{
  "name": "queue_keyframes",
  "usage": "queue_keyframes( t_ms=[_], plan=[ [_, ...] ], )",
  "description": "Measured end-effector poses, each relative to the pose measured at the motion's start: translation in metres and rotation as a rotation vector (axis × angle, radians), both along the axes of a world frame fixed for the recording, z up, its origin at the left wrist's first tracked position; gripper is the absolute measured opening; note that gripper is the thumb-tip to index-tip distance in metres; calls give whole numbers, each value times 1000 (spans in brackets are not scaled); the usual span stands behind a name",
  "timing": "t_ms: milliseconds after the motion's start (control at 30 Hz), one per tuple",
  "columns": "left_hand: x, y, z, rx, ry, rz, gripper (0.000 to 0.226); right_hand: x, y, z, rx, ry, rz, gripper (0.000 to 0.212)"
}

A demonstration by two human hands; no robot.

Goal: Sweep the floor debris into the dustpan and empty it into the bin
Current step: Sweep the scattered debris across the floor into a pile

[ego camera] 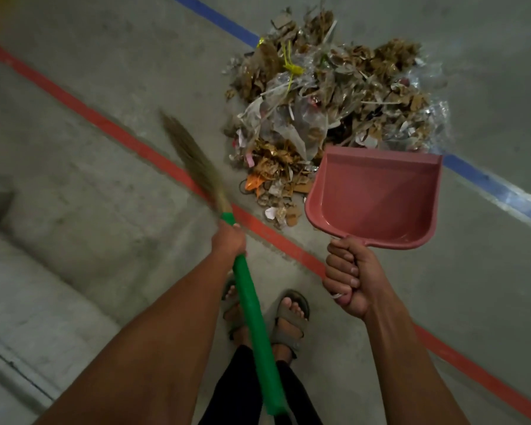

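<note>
- Debris lies heaped on the concrete floor at the far centre-right, across the blue line; none of it shows in the dustpan, so by the look of it the sweeping-in and the emptying are both left to do, and no bin is in view.
- Your right hand has its fingers curled tight round the dustpan's handle, holding the pan up with its lip just at the near edge of the heap.
- Your left hand grips the green handle of the broom near its top, the blurred bristles pointing far-left, apart from the heap.
- Both forearms reach forward from the near edge, above your sandalled feet.
</note>
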State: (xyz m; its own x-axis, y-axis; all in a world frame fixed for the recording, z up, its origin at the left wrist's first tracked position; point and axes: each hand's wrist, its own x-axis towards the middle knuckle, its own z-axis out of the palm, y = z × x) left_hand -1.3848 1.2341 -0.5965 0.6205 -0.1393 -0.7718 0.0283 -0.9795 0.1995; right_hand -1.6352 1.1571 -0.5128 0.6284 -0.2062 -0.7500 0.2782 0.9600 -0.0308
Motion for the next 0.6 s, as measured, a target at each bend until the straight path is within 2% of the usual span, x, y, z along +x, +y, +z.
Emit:
queue_keyframes(
  t_ms=[67,167,333,500,600],
  plan=[
    [-16,-2,-6,-39,73,-118,47,-4,7,-7,8,14,4,40],
    [-35,-9,-12,-215,109,-203,50,-8,19,-14,36,28,1,41],
    [-51,-25,1,-427,-45,-296,66,-7,28,-17,54,65,-17,41],
    [-40,-35,6,-361,-104,-604,68,3,16,-12,48,49,-46,40],
    [-29,-33,11,-324,-149,-663,68,9,8,-7,21,58,-48,40]
  ],
)
